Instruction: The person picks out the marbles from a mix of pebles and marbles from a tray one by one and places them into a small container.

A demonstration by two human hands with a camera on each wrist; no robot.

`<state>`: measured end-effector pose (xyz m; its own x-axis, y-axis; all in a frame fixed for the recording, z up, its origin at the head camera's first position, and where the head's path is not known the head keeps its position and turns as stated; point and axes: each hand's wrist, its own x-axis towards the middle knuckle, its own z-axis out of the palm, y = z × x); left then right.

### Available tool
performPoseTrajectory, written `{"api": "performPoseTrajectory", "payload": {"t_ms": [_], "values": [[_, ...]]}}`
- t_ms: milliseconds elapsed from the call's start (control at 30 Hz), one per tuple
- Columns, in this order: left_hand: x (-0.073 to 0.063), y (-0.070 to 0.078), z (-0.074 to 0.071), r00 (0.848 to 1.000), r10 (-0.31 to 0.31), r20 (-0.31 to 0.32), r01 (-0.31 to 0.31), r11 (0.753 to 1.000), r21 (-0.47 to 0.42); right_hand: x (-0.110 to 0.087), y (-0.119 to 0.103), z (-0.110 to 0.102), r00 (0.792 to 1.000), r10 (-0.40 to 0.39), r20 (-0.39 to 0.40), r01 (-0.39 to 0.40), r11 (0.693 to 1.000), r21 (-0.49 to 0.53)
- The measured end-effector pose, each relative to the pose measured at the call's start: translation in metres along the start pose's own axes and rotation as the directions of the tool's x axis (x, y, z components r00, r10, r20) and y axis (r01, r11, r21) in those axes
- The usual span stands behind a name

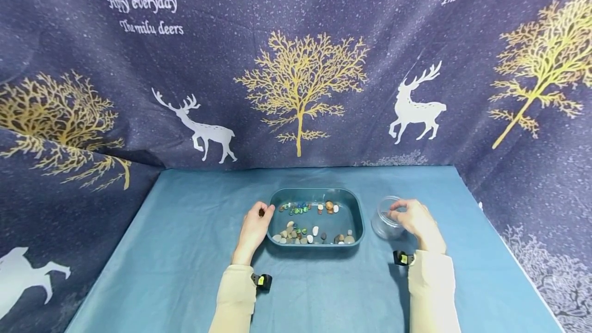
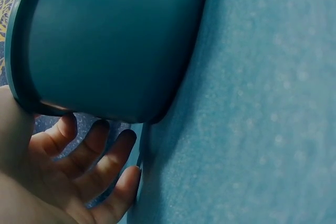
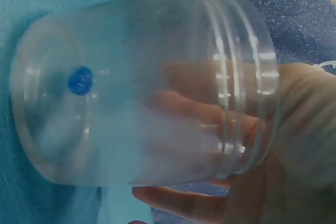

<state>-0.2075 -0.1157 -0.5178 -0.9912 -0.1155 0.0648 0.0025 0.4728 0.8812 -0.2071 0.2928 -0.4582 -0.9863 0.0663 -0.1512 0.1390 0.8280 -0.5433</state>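
Note:
My left hand (image 1: 255,225) is at the left end of a dark teal tray (image 1: 361,220) and holds its rim. In the left wrist view the fingers (image 2: 113,163) curl below the rim, beside the outer wall. My right hand (image 1: 422,222) is at the mouth of a clear plastic jar (image 1: 383,229). Some fingers reach down inside the jar, fairly straight, while others extend outside its wall in the right wrist view. No object shows between these fingers. At the jar's bottom lies a small blue marble (image 3: 81,81).
Inside the tray, green and blue glass marbles (image 1: 299,209) lie toward the back, close to brown and white stones (image 1: 329,206). More pebbles (image 1: 289,233) line the front side. A blue cloth (image 1: 185,251) covers the table, and a patterned curtain (image 1: 296,4) hangs behind.

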Motion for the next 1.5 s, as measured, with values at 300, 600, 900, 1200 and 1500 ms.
{"api": "performPoseTrajectory", "payload": {"t_ms": [300, 600, 900, 1200, 1500], "values": [[0.000, 0.002, 0.000, 0.999, -0.019, 0.030, 0.020, 0.999, -0.028, -0.016, -0.011, -0.020, 0.980, -0.143, -0.141, 0.145, 0.989, 0.007], [-0.002, 0.002, 0.001, 0.999, -0.013, 0.030, 0.014, 0.999, -0.035, -0.033, -0.044, -0.023, 0.919, -0.257, -0.298, 0.260, 0.965, -0.031], [-0.004, 0.002, 0.000, 0.999, -0.039, 0.036, 0.041, 0.998, -0.053, -0.031, -0.080, 0.001, 0.879, -0.380, -0.287, 0.374, 0.924, -0.080], [-0.004, -0.002, -0.001, 0.999, -0.045, 0.025, 0.046, 0.998, -0.040, -0.019, -0.120, 0.053, 0.744, -0.633, -0.215, 0.625, 0.772, -0.113], [-0.002, 0.001, 0.000, 0.999, -0.037, 0.022, 0.038, 0.998, -0.045, -0.011, -0.143, 0.089, 0.692, -0.720, -0.055, 0.713, 0.693, -0.105]]}}
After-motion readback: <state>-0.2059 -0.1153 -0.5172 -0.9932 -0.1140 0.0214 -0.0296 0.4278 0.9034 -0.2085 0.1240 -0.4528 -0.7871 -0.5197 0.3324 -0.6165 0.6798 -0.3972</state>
